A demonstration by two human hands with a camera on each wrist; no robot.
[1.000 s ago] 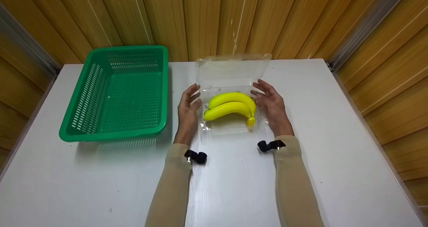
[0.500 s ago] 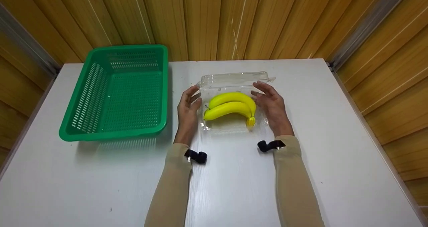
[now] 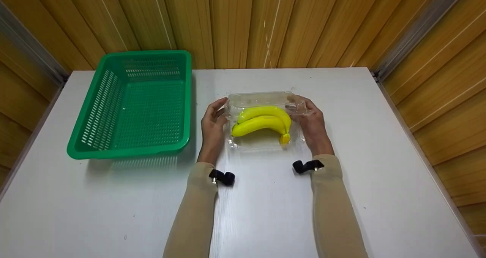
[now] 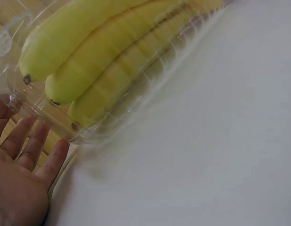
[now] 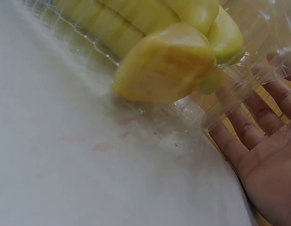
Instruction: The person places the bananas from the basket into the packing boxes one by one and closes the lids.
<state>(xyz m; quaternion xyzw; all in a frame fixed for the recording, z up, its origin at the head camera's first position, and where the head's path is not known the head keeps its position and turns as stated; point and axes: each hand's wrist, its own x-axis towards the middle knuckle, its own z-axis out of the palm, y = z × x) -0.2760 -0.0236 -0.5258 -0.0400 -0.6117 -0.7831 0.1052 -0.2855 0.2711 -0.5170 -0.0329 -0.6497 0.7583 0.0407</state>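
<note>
A bunch of yellow bananas [image 3: 262, 124] lies in a clear plastic clamshell box [image 3: 258, 146] on the white table, its stem end toward the right. The box's clear lid [image 3: 262, 98] slants forward over the far part of the bunch. On the left, my left hand [image 3: 213, 127] is at the box's side; the left wrist view shows its straight fingers [image 4: 34, 141] touching the plastic wall. My right hand [image 3: 313, 125] is at the opposite side, with straight fingers [image 5: 251, 117] against the wall. The lid's right flap covers part of those fingertips in the head view.
A green plastic basket [image 3: 186, 110] with perforated sides stands left of the box, nothing inside it. Wooden slat walls [image 3: 265, 26] border the white table [image 3: 258, 212] at the back and sides. A small black camera is strapped on each wrist.
The lid has swung from standing upright behind the bananas forward and down over them. Both hands have stayed almost in place at the box's sides.
</note>
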